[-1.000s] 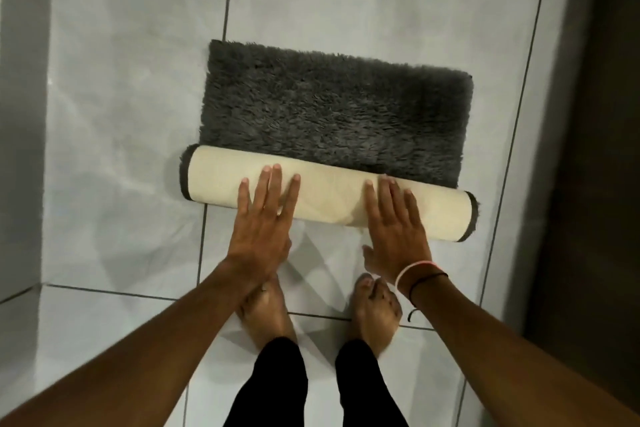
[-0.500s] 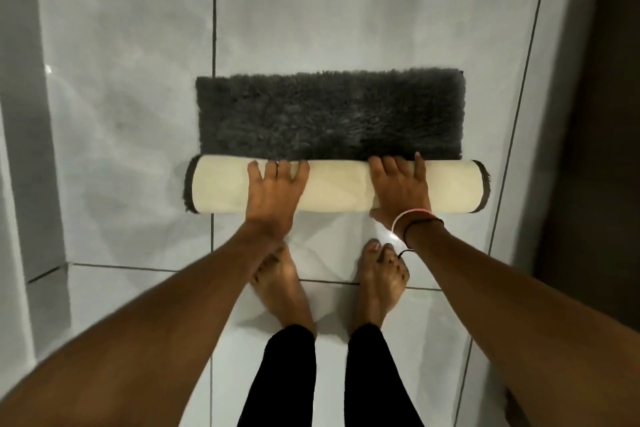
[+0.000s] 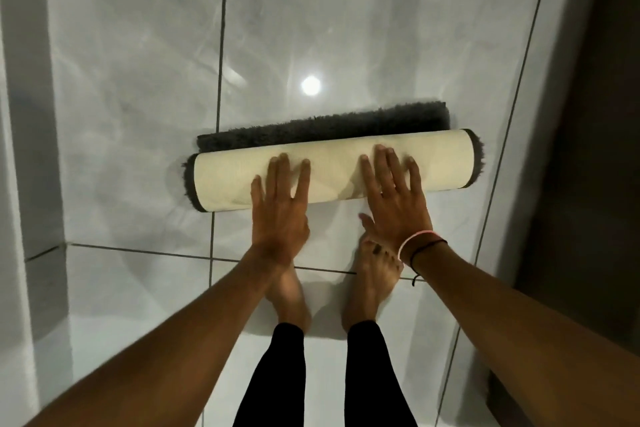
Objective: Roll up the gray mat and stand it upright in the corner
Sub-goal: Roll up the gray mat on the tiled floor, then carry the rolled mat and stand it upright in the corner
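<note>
The gray shaggy mat (image 3: 332,126) lies on the glossy tiled floor, mostly rolled into a thick tube whose cream backing (image 3: 446,163) faces outward. Only a narrow strip of gray pile shows flat beyond the roll. My left hand (image 3: 280,208) rests flat on the roll's left-middle, fingers spread. My right hand (image 3: 394,194) lies flat on the right-middle, fingers spread, with a pink band and black cord at the wrist. Neither hand grips the mat; both press on top.
My bare feet (image 3: 372,284) stand just behind the roll on the pale gray tiles (image 3: 138,97). A light wall or step edge (image 3: 31,149) runs along the left. A dark wooden surface (image 3: 595,114) runs down the right side. A lamp reflection (image 3: 310,85) shines beyond the mat.
The roll has moved forward and grown thicker, leaving only a thin strip of gray pile flat. Both hands slid back over the roll's top, fingers now spread flat.
</note>
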Available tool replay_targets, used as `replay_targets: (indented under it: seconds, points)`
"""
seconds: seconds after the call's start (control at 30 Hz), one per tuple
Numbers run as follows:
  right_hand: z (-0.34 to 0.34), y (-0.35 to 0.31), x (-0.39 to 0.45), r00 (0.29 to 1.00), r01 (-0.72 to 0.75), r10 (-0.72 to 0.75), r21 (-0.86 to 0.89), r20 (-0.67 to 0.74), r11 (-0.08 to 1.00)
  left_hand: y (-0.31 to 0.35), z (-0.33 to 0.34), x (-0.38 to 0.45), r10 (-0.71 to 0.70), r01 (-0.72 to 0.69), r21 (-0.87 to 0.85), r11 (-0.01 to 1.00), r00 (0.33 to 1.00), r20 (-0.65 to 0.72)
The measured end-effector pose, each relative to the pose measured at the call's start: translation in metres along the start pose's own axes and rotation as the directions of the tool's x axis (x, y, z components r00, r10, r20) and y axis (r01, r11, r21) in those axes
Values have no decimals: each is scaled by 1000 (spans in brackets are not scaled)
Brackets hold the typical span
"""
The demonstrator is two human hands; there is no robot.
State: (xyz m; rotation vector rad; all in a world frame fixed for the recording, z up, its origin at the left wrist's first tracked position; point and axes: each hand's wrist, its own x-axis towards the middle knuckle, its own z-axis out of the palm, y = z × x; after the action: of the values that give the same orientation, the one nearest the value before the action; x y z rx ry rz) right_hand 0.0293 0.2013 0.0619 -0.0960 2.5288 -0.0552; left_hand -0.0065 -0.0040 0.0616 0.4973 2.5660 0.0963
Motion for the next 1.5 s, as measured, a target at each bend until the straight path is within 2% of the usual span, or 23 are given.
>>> replay_targets:
  seconds: [0.07,0.2,0.37,0.43,0.5,0.53,0.57,0.6,0.63,0.67,0.7,0.73,0.77,0.83,0.9,0.97,1.0,1.07,1.13,1.2,1.3,1.4,1.5]
  points:
    - [-1,2,16,1000,2,0,-78,25,997,-1,5,11,8,-15,76,997,996,91]
    - [-16,6,65,1000,-24,23,-117,-14,993,-10,0,63,18,-30,195,980,998,65]
    - [-39,12,98,997,-63,59,-77,-49,995,-27,-21,102,64,-100,276,956,989,137]
    - [-40,9,84,985,-143,140,-19,-99,990,-27,-30,103,64,-101,227,969,984,168]
    - [-30,0,55,916,-298,334,183,-222,937,-27,-35,104,44,-78,135,988,970,238]
    - [-26,-4,38,830,-373,486,377,-273,848,-29,-39,106,36,-61,78,995,958,285]
    - [-19,-8,23,705,-420,664,609,-248,673,-32,-38,107,32,-39,13,999,940,339]
    - [-14,-9,11,561,-413,822,827,-99,382,-36,-38,107,33,-10,-60,998,917,398]
    - [-10,-8,3,440,-349,877,937,190,-28,-41,-37,105,40,22,-129,991,885,463]
    - [-7,-6,0,398,-256,756,854,519,-452,-46,-34,101,46,59,-182,981,852,522]
    - [-4,-2,-1,445,-188,522,645,728,-740,-50,-31,95,46,96,-219,971,822,567]
    - [-1,3,0,534,-146,326,464,780,-873,-54,-26,87,38,137,-243,960,797,603]
    - [-2,9,5,625,-121,214,364,750,-924,-57,-21,77,27,177,-259,949,776,630]
    - [-16,16,18,738,-140,139,351,660,-926,-61,-15,54,25,237,-306,922,753,658]
    - [-47,11,22,726,-269,125,446,677,-853,-64,-25,26,18,290,-366,884,763,646]
    - [-92,7,15,685,-337,225,576,692,-745,-63,-58,4,4,339,-430,837,781,624]
    - [-122,6,10,687,-331,282,635,669,-698,-63,-83,-5,-8,357,-462,812,798,602]
    - [-193,5,-4,712,-311,331,701,620,-642,-63,-146,-21,-25,351,-530,772,850,526]
    - [-273,6,-10,770,-277,330,752,546,-598,-65,-218,-21,-24,305,-573,761,896,444]
    - [-368,7,-17,830,-187,362,824,424,-535,-66,-309,-16,7,221,-608,763,937,349]
    - [-528,-2,-44,907,-7,369,883,204,-470,-71,-470,-19,65,140,-675,724,961,269]
    - [-656,-15,-69,940,166,341,913,-32,-372,-83,-603,-18,170,36,-723,690,963,210]
    - [-772,-23,-100,930,314,278,915,-242,-254,-88,-744,-26,202,-117,-749,652,979,23]
